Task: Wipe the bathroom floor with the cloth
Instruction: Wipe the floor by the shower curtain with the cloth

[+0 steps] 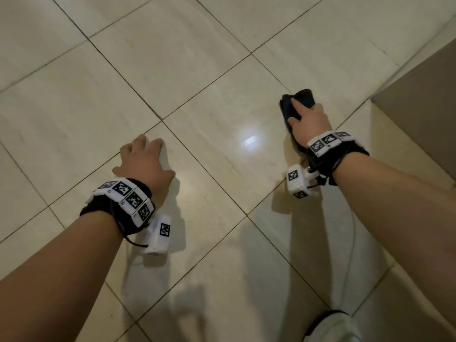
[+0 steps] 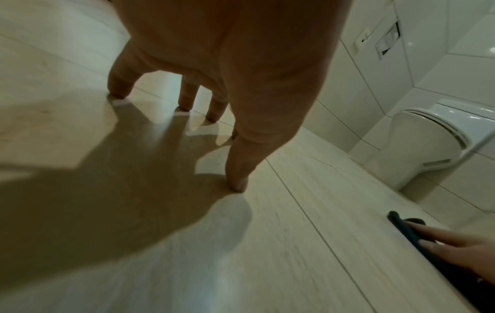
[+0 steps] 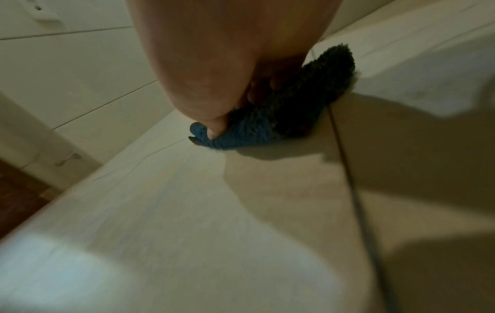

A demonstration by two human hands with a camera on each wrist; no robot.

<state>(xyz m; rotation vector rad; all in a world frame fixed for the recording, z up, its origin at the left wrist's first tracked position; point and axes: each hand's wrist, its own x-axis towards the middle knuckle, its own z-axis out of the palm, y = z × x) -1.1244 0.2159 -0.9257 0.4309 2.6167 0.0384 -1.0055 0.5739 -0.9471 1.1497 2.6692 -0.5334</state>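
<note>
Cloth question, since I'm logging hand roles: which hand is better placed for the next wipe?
Right. The right hand already presses the cloth onto the floor, while the left hand rests its fingertips on bare tile, apart from the cloth.

Cloth (image 1: 297, 102) on floor (image 1: 197, 70) under right hand (image 1: 311, 119) — toilet (image 2: 428, 144) seemingly beyond — left hand (image 1: 145, 164) well apart.

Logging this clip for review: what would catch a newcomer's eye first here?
The dark blue fluffy cloth stands out against the pale glossy tiled floor, pressed down under the right hand. The left hand props on spread fingers on the tiles, holding nothing. A white toilet stands by the wall.
</note>
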